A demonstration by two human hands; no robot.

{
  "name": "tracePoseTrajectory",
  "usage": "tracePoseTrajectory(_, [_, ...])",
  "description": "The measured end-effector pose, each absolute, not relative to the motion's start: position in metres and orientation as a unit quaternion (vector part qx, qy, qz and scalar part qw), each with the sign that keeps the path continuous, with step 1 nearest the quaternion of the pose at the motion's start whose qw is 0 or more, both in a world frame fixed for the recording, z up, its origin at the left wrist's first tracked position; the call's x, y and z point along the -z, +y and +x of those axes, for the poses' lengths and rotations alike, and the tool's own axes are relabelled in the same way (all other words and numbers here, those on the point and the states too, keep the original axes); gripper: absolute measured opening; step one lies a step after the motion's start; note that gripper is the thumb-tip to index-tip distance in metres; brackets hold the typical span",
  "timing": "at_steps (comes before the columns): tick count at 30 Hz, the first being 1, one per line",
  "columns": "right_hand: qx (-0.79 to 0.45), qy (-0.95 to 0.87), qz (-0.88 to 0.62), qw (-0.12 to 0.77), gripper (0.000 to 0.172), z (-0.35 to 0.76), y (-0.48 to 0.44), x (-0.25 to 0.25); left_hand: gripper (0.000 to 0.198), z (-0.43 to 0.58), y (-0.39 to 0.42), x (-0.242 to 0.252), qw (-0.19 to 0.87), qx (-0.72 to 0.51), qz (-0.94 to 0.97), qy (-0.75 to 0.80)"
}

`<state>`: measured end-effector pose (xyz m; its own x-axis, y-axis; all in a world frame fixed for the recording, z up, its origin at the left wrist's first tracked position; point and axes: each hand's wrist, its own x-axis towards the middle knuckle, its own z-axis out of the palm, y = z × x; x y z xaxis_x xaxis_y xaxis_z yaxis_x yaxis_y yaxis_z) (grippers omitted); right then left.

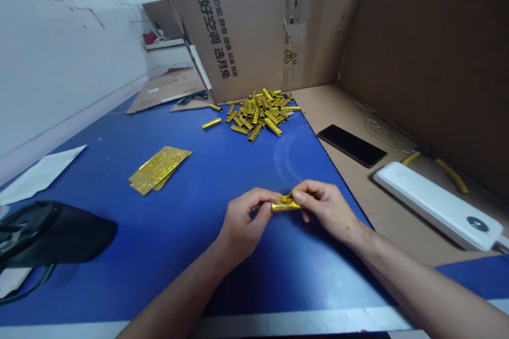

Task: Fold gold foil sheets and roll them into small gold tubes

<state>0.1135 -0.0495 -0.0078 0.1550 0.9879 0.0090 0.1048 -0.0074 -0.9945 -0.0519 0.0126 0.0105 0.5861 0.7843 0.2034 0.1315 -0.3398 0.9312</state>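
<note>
- A person's left hand [244,222] pinches one end of a gold strip [284,204] above a blue table [159,275], thumb against fingertips.
- The right hand [326,209] grips the other end between thumb and fingers, which hide part of the foil.
- The step in hand looks like folding or rolling the strip into shape; the next move seems to call for even pressure along its length, both ends kept level.
- Beyond the hands, gold tubes [260,114] lie heaped against an upright box [246,26], which walls off the far side.
- Flat gold sheets [161,169] lie to the left, with a black item [79,233] and white paper [43,172] farther over.
- At right, a phone [352,145] and a power bank [437,206] crowd the right arm's side.
</note>
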Motion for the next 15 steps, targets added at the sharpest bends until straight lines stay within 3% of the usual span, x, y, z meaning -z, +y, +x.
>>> tracePoseTrajectory(3, [-0.325,-0.510,-0.590,0.535,0.021,0.112,-0.053,0.006,0.019,-0.047,0.012,-0.011,0.611,-0.314,0.663,0.297])
tracePoseTrajectory(5, [-0.259,-0.539,-0.593,0.539,0.018,0.109,-0.055,0.006,0.032,-0.044,0.011,-0.009,0.663,-0.303,0.614,0.302])
tracePoseTrajectory(7, [-0.216,-0.566,-0.583,0.542,0.014,0.106,-0.056,0.006,0.038,-0.041,0.010,-0.007,0.679,-0.299,0.587,0.322])
tracePoseTrajectory(10, [-0.188,-0.592,-0.570,0.538,0.010,0.103,-0.057,0.006,0.028,-0.038,0.008,-0.004,0.678,-0.287,0.579,0.351])
tracePoseTrajectory(15, [-0.216,-0.597,-0.580,0.510,0.011,0.101,-0.056,0.005,0.026,-0.037,0.008,-0.005,0.686,-0.296,0.557,0.362])
